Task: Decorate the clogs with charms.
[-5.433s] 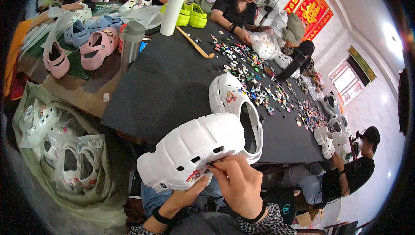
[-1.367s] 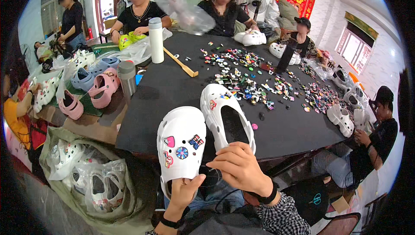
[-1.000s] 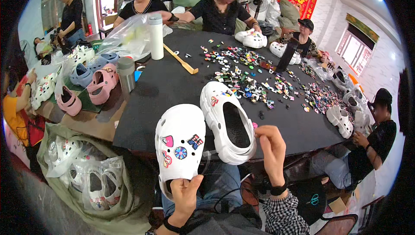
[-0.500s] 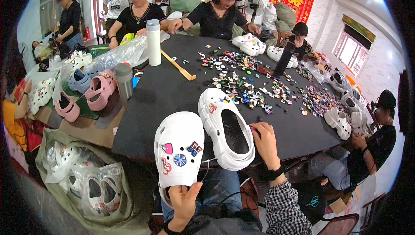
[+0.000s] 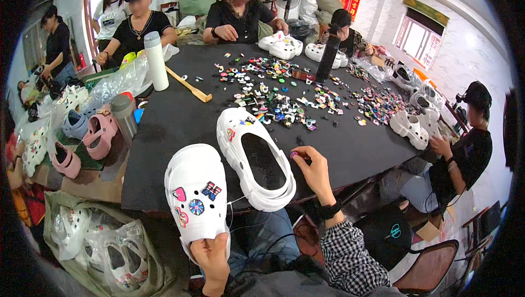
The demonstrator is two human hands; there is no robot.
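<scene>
Shifted from heel to right side of resting white foam clog (image 5: 262, 163): right hand (image 5: 315, 172), pinching small round pink charm (image 5: 293, 155) at black tabletop (image 5: 164, 124). Charm-studded white foam clog (image 5: 194, 181) gripped by left hand (image 5: 211, 256); both hands occupied.

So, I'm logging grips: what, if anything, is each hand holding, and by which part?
Left hand: the nearer white clog, by the rim of its foot opening. Right hand: at a small pink piece; whether it's gripped can't be told.
</scene>
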